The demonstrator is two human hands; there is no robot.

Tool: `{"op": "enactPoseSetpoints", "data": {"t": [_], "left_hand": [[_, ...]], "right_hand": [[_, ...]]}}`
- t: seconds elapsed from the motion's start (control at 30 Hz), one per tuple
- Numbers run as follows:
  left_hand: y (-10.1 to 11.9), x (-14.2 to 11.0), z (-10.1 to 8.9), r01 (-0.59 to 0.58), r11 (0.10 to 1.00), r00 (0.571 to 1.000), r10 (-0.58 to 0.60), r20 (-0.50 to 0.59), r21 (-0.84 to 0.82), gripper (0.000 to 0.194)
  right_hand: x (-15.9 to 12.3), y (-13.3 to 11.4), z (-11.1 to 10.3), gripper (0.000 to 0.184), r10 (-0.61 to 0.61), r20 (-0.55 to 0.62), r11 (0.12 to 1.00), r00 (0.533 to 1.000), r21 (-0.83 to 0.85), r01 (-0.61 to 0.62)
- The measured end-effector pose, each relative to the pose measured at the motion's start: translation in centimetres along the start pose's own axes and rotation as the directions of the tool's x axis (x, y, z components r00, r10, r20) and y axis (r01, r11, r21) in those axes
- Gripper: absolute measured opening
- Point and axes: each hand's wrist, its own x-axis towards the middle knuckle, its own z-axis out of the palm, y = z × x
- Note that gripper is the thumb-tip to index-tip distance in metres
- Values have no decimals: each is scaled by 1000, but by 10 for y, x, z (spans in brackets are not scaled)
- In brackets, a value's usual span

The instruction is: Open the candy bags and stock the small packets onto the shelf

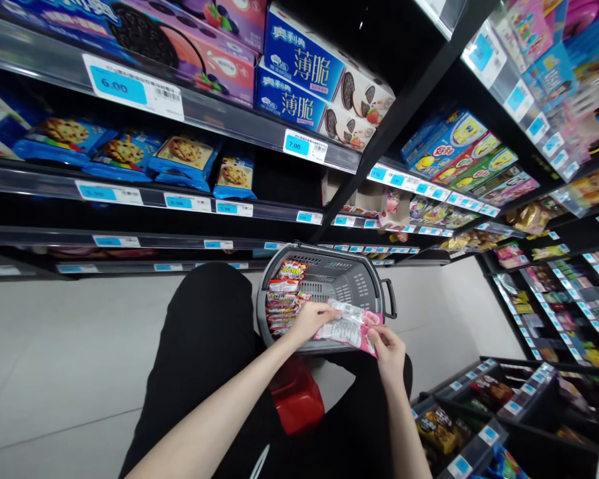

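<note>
A pink and clear snack packet (pixel 350 327) is stretched between my two hands over a grey shopping basket (pixel 374 283). The fingers of my left hand (pixel 310 320) pinch its left end near the basket's middle. At the packet's lower right corner, my right hand (pixel 388 349) grips the pink edge between thumb and fingers. Several red and white snack packets (pixel 283 299) are lined up along the basket's left side, below and left of my left hand. The basket's slotted floor shows on the right.
Shelves hold blue cookie packs (pixel 182 159), boxed wafers (pixel 304 66) and price tags (pixel 304 145) in front of me. A red stool (pixel 298 399) is between my legs. Slanted snack bins (pixel 479 406) stand at the lower right, and pale floor tiles (pixel 80 352) lie on the left.
</note>
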Motion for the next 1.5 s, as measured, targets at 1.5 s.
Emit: {"op": "enactPoseSetpoints", "data": {"t": [1.5], "left_hand": [[13,0,-3,-124,992,991,123,-60,-12,11]], "right_hand": [[6,-25,8,16,-109,175,984,978,-121,131]]}}
